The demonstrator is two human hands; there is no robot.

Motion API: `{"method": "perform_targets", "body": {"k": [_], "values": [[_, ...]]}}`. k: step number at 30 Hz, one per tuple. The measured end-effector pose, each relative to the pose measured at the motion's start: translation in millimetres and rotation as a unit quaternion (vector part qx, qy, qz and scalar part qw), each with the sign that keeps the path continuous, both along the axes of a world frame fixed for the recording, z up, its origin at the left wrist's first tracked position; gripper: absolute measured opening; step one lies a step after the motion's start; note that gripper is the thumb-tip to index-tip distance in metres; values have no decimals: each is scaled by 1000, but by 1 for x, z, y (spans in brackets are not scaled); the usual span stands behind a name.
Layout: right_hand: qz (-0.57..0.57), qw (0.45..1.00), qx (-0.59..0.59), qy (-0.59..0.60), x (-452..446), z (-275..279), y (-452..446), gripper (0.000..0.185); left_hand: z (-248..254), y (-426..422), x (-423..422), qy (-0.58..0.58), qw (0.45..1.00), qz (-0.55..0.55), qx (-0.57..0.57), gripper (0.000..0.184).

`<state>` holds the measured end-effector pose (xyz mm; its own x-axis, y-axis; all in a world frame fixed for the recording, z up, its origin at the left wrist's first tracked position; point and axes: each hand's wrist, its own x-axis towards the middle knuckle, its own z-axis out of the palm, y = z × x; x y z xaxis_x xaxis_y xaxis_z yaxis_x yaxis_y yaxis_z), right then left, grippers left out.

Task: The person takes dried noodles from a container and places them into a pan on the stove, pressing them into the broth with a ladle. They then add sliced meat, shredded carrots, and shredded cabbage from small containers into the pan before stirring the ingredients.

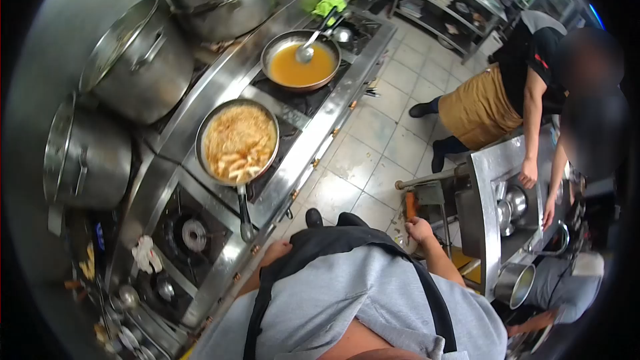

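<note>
Low beside the black apron [320,243] is my left hand [277,251], close to the stove's front edge; its fingers are too hidden to tell their grip. My right hand [419,229] is closed around a long orange thing [411,205], whose exact kind I cannot make out. On the stove ahead, a frying pan [239,183] holds pale cut pieces in bubbling reddish sauce [235,140]. Its black handle [245,210] points toward me, apart from my left hand. Farther along, a second pan [265,60] contains orange-brown liquid [300,73] with a ladle [305,53] resting in it.
Large steel pots [143,67] line the wall behind the stove [293,120]. A free burner [193,233] lies at left near a crumpled white cloth [147,253]. At right, a co-worker [513,80] leans over a steel sink [485,193] containing metalware. Another person [560,290] is lower right.
</note>
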<state>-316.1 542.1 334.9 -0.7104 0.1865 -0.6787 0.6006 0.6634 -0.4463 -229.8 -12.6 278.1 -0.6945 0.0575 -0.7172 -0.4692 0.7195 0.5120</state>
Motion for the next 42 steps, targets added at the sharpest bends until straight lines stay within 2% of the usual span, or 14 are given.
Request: {"method": "perform_targets", "body": {"k": [1,4,8,10,13,15,17,21,23,25,29,32,37,42], "values": [[72,997,30,20,-8,-3,-1,28,-22,-6,0,-6,999,8,33,39],[59,997,39,-14,-34,8,-15,34,-55,-8,-5,-13,998,37,57,38],[94,994,42,-37,-56,32,-27,38,-23,21,-34,-16,997,71,-11,39],[117,991,37,-55,-64,24,-24,39,-27,27,-46,-24,988,133,80,41],[158,983,49,-81,-80,17,-15,37,-31,42,-71,10,990,117,84,41],[135,987,32,-85,-92,8,-3,35,-23,50,-92,-30,978,153,142,41],[154,986,37,-59,-109,-8,17,36,-11,71,-117,-46,990,90,93,52],[185,980,67,27,-160,7,44,37,0,108,-189,-67,997,9,38,54],[163,984,64,21,-191,19,55,37,5,124,-228,-68,997,-21,17,55],[145,984,47,91,-222,42,64,38,9,143,-266,-68,997,-47,-1,57],[138,980,17,145,-275,75,86,37,9,187,-340,-65,992,-102,-28,59],[127,985,13,120,-310,114,107,36,7,221,-387,-64,988,-138,-38,61],[64,972,58,216,-335,113,170,36,7,278,-460,-71,975,-203,-48,63],[61,980,142,128,-340,83,227,37,18,318,-526,-106,951,-278,-83,66]]}}
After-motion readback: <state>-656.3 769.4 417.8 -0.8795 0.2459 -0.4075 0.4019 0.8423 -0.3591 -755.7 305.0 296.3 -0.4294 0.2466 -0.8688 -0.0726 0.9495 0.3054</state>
